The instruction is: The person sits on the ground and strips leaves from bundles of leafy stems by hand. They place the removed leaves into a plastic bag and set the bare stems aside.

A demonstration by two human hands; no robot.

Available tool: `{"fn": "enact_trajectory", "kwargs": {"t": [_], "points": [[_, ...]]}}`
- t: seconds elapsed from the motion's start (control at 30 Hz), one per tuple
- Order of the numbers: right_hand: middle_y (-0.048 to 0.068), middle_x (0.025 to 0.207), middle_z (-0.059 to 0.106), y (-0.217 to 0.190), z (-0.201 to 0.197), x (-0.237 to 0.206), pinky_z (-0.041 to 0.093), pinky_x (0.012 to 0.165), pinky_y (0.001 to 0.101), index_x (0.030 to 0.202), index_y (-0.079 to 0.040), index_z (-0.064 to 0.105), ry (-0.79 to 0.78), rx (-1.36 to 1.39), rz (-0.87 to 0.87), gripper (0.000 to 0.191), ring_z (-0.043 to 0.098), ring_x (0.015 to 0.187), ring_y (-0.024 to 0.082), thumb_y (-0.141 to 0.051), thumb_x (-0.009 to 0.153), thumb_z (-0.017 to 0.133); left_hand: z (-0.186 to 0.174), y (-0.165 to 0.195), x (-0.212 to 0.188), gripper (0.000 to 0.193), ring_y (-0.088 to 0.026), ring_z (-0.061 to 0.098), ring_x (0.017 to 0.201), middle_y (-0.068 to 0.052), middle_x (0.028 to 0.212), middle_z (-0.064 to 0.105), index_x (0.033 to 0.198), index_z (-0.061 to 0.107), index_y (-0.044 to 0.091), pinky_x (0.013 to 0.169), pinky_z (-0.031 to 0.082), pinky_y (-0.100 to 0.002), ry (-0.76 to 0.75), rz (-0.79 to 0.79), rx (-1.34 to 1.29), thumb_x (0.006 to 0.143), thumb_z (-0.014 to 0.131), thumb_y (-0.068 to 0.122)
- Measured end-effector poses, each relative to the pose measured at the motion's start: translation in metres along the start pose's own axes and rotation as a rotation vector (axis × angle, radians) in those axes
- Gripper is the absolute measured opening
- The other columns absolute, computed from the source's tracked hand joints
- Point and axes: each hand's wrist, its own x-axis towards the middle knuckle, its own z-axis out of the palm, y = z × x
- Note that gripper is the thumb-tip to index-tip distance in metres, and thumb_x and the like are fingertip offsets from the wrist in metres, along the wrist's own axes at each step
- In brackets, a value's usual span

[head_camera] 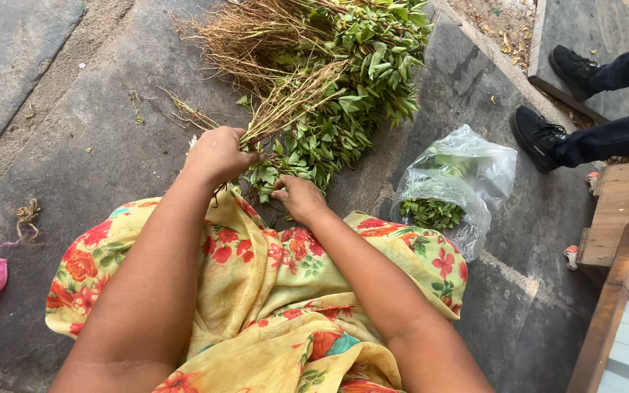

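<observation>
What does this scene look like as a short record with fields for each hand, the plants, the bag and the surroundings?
left hand: grips a bunch of stems by the root end
right hand: pinches leaves at the bunch's lower end
plant pile: leafy green stalks with brown roots on the concrete floor
plastic bag: clear, holds picked leaves
bystander's shoes: black, upper right

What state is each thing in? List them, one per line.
Left hand: closed around a bunch of stems.
Right hand: pinching leaves at the bunch's lower end.
Bunch of stems: held, roots pointing away.
Pile of leafy plants: lying loose on the ground.
Plastic bag: open, partly filled with picked leaves.
</observation>
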Motion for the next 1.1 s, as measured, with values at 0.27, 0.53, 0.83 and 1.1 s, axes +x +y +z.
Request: {"fn": "enact_trajectory", "kwargs": {"t": [0.27, 0.53, 0.83, 1.1], "points": [[0.022, 0.106, 0.071, -0.028, 0.038, 0.035, 0.053, 0.086, 0.0513, 0.109, -0.005, 0.063, 0.010, -0.077, 0.141, 0.033, 0.067, 0.101, 0.041, -0.033, 0.093, 0.071, 0.015, -0.022, 0.029, 0.039, -0.039, 0.070, 0.101, -0.021, 0.105, 0.074, 0.116, 0.074, 0.012, 0.090, 0.054, -0.050, 0.035, -0.116, -0.030, 0.085, 0.077, 0.035], [0.004, 0.096, 0.074, -0.033, -0.015, 0.041, 0.055, 0.075, 0.0292, 0.122, -0.003, 0.066, -0.056, 0.796, -0.238, 0.030, 0.066, 0.082, 0.011, -0.015, 0.094, 0.060, 0.019, -0.011, 0.038, 0.028, -0.017, 0.070, 0.084, -0.008, 0.095, 0.075, 0.110, 0.072, 0.007, 0.074, 0.055, -0.033, -0.152, -0.064, -0.863, 0.088, 0.076, 0.023], [0.010, 0.090, 0.073, -0.049, -0.014, 0.099, 0.053, 0.070, 0.0388, 0.111, -0.002, 0.076, 0.179, 0.477, -0.112, 0.029, 0.064, 0.079, 0.022, -0.027, 0.098, 0.072, -0.023, -0.005, 0.024, 0.014, -0.018, 0.073, 0.067, -0.009, 0.081, 0.072, 0.100, 0.066, 0.006, 0.066, 0.056, -0.035, 0.395, -0.114, -0.627, 0.093, 0.068, 0.018], [0.021, 0.102, 0.073, -0.049, -0.003, 0.075, 0.053, 0.084, 0.0535, 0.113, -0.006, 0.067, 0.129, -0.173, 0.117, 0.031, 0.070, 0.095, 0.041, -0.031, 0.095, 0.066, -0.045, -0.008, 0.003, 0.024, -0.044, 0.067, 0.095, -0.023, 0.098, 0.071, 0.103, 0.066, 0.003, 0.083, 0.051, -0.052, 0.640, -0.067, -0.310, 0.094, 0.070, 0.025]]}}
